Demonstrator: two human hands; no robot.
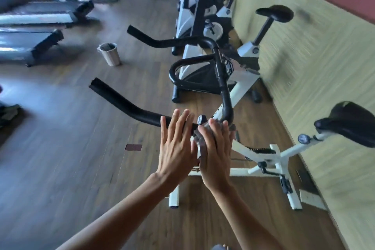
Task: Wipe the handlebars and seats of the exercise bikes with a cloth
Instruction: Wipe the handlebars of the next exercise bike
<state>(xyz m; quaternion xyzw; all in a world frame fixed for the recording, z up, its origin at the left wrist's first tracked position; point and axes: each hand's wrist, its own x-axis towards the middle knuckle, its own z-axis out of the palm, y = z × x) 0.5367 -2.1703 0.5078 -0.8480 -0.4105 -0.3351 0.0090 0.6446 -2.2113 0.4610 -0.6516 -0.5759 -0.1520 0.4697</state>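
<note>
1. The left hand [174,148] is laid on the black handlebar [129,105], with its fingers [174,122] straight and spread and nothing gripped.
2. A grey cloth [199,138] is pressed onto the handlebar's bend by the right hand [215,154], fingers extended over it, just at 3 o'clock of the left hand.
3. The bike's black seat [349,124] is seen at 3 o'clock, well apart from both hands.
4. A metal bin [109,54] is stood on the wooden floor [60,168] at 11 o'clock.

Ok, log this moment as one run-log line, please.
stage: handlebar wipe | left hand: open, over bar | right hand: pressing cloth at bend | seat: untouched
</note>
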